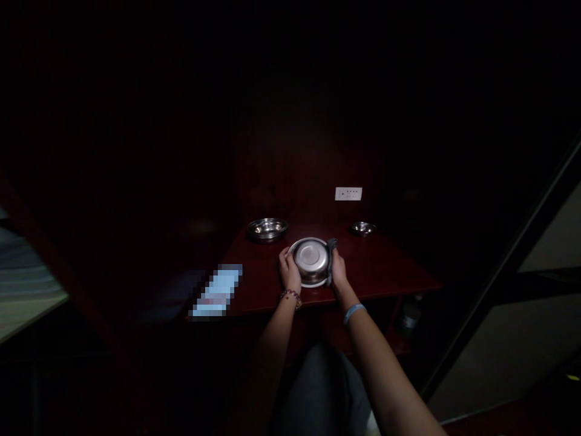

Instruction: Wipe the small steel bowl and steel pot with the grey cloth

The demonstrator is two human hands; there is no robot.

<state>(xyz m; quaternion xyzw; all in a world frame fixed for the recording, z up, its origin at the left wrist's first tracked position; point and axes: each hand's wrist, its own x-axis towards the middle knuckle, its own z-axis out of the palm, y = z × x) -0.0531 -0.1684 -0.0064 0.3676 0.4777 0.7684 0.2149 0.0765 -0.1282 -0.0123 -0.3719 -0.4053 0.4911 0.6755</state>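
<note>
A shiny metal bowl point(311, 257) is held bottom up between my two hands, over the front part of a dark red desk point(381, 266). My left hand point(289, 270) grips its left rim, with the fingers around the edge. On the right side my right hand point(338, 267) presses a dark grey cloth point(331, 257) against the bowl's rim and wall. Shiny metal dishes point(267, 229) lie at the back left of the desk. A smaller metal bowl point(363, 228) stands at the back right.
At the desk's front left corner is a pixelated bright rectangle point(216, 292). A white socket panel point(348, 194) is on the back wall. Under the desk at the right stands a bottle point(410, 316). Dark walls rise on both sides.
</note>
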